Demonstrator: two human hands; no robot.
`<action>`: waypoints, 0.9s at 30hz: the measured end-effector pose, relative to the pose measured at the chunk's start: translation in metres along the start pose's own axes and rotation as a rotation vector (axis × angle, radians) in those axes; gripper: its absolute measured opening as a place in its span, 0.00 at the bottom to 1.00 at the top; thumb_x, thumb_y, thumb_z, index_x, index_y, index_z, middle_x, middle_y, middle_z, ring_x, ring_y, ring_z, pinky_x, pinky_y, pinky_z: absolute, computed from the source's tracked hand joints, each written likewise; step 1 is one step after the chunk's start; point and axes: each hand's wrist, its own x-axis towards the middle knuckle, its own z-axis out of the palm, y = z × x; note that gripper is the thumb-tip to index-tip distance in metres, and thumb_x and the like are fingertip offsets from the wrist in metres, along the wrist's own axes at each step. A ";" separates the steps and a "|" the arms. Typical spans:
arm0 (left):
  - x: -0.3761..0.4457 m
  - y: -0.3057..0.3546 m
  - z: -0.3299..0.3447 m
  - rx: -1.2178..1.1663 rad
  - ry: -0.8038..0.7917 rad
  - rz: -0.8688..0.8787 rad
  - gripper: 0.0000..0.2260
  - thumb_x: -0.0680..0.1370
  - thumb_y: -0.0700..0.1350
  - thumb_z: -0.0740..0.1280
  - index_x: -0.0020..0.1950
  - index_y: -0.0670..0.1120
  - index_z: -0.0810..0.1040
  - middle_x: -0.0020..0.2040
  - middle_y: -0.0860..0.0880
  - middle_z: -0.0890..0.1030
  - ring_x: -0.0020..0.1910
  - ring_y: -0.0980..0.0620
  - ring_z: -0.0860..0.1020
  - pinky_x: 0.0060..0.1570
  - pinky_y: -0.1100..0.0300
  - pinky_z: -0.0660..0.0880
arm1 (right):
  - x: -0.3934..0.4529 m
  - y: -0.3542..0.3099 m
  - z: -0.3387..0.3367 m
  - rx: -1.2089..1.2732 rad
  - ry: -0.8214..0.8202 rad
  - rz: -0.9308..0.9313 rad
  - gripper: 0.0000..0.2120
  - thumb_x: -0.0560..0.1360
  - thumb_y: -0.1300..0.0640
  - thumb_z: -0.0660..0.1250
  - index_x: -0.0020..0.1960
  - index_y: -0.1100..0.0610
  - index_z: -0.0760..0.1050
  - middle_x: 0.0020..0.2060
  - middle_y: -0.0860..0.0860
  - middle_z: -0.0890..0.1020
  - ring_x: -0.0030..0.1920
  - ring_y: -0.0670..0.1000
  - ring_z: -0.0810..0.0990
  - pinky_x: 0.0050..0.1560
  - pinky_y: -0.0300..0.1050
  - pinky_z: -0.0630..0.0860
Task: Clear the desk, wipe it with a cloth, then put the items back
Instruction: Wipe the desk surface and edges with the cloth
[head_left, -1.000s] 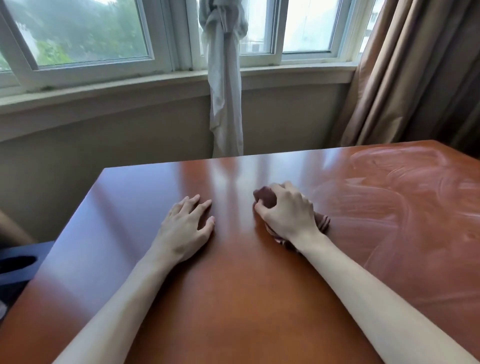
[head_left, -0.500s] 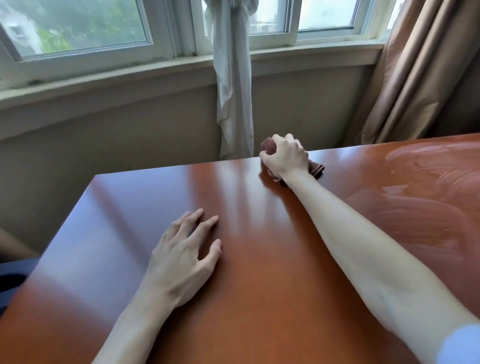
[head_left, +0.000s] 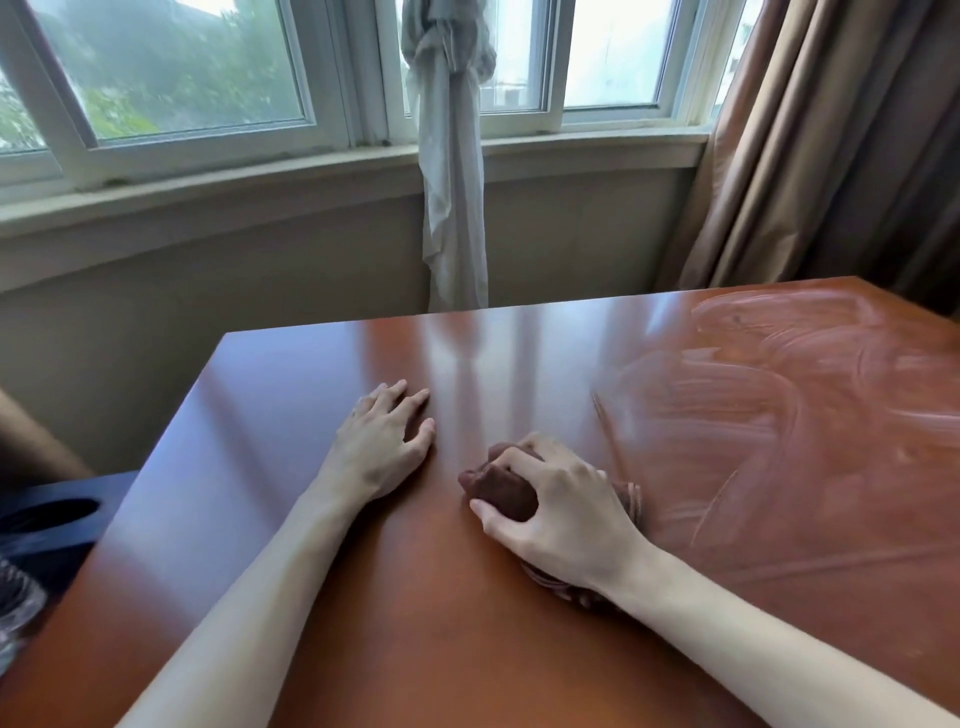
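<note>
The reddish-brown wooden desk (head_left: 322, 545) fills the lower part of the view. My right hand (head_left: 563, 512) grips a bunched dark brown cloth (head_left: 501, 488) and presses it on the desk near the middle. The cloth sticks out past my fingers on the left and shows again under my wrist. My left hand (head_left: 382, 449) rests flat on the desk just left of the cloth, fingers spread. Pale wipe streaks (head_left: 753, 395) cover the right half of the desk.
A dark blue object with a round opening (head_left: 47, 525) sits beyond the desk's left edge. A knotted white curtain (head_left: 452, 171) hangs behind the far edge, and a brown curtain (head_left: 810, 145) at the back right. Windows and a sill run along the wall.
My right hand has pulled the cloth back from the desk's far edge toward me, close to my left hand. My left hand has stayed flat in place.
</note>
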 end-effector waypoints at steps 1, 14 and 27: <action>0.000 -0.001 0.002 -0.005 0.010 0.004 0.25 0.82 0.60 0.56 0.79 0.58 0.62 0.81 0.52 0.60 0.79 0.50 0.56 0.78 0.51 0.56 | 0.009 0.004 0.001 0.002 0.006 0.012 0.16 0.71 0.35 0.67 0.53 0.43 0.77 0.49 0.42 0.76 0.53 0.44 0.78 0.50 0.49 0.80; 0.005 -0.007 0.005 -0.023 0.093 -0.026 0.27 0.76 0.67 0.49 0.76 0.66 0.63 0.78 0.64 0.59 0.78 0.62 0.52 0.73 0.56 0.61 | 0.311 0.097 0.083 -0.140 0.245 0.439 0.12 0.74 0.48 0.66 0.53 0.54 0.78 0.54 0.56 0.78 0.58 0.62 0.77 0.51 0.52 0.71; 0.002 -0.006 0.003 -0.023 0.073 -0.014 0.27 0.77 0.66 0.48 0.78 0.66 0.59 0.80 0.64 0.55 0.79 0.63 0.48 0.77 0.59 0.54 | 0.331 0.020 0.135 -0.075 0.034 0.020 0.15 0.73 0.44 0.67 0.56 0.50 0.78 0.53 0.53 0.77 0.57 0.58 0.77 0.51 0.50 0.73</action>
